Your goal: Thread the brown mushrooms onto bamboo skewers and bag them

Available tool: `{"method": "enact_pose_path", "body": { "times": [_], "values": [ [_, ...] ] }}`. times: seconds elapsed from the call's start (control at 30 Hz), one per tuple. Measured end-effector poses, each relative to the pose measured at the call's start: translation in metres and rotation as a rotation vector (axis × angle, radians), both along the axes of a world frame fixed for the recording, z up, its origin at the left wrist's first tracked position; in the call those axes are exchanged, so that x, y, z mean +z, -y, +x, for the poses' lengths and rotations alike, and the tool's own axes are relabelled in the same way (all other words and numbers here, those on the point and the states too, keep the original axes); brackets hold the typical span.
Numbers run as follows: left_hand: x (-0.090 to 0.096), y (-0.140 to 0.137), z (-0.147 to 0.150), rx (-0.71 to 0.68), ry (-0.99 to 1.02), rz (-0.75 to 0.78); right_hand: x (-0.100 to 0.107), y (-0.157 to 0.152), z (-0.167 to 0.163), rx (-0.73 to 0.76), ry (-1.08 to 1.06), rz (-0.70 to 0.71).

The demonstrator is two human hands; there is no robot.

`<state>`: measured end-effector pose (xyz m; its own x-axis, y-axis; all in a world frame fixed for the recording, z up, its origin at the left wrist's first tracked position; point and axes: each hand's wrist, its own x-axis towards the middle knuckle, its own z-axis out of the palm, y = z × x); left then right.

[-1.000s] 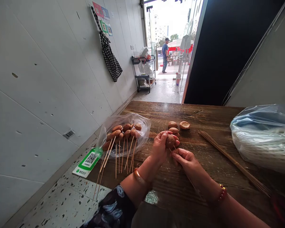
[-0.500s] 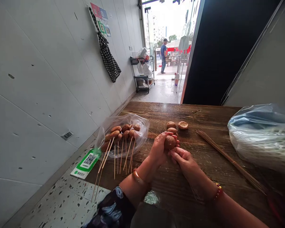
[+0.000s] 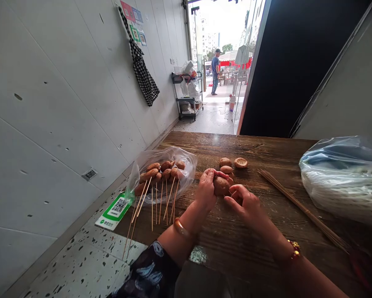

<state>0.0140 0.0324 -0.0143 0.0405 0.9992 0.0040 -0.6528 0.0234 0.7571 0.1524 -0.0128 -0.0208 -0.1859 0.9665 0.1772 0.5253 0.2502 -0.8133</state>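
Observation:
My left hand (image 3: 207,188) is closed around a brown mushroom cap (image 3: 222,186), its fingers behind the cap and the thumb along its left side. My right hand (image 3: 243,200) is just right of the cap, fingers bent and thumb apart from the index finger; no held thing shows in it. Beyond my hands lie loose mushroom caps (image 3: 225,162), some partly hidden by the left hand. One upturned mushroom cap (image 3: 241,163) shows its pale hollow underside. A clear plastic bag (image 3: 190,163) on the left holds mushrooms on thin wooden skewers (image 3: 152,211), which stick out towards me.
A bundle of thin skewers (image 3: 297,205) lies on the wooden table (image 3: 198,140), right of my hands. Farther right is a large clear bag (image 3: 344,178) with white netted contents. A green-and-white QR card (image 3: 113,213) is at the left edge. A person (image 3: 215,71) stands outside the doorway.
My right hand has drawn slightly right, and its pinched thumb and index finger have come apart. The left hand still holds the mushroom cap, now turned a little.

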Motion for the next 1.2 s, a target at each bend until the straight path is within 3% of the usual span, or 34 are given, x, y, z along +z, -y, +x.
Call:
{"method": "enact_pose_path", "body": {
  "times": [0.3,0.5,0.67,0.9,1.2],
  "values": [
    [-0.001,0.012,0.018,-0.148,0.073,-0.007,0.009,-0.002,0.0,-0.081,0.132,0.222],
    [-0.006,0.011,0.015,-0.234,-0.001,0.023,0.013,-0.004,0.008,-0.129,0.195,0.235],
    [-0.005,0.005,0.004,-0.344,-0.092,0.104,0.013,-0.01,0.025,-0.11,0.084,0.246],
    [-0.006,0.003,0.002,-0.291,-0.146,0.138,0.015,-0.01,0.027,-0.077,0.092,0.254],
    [-0.006,0.007,0.007,-0.289,-0.224,0.198,0.025,-0.003,0.017,-0.196,0.162,0.345]
  ]
}}
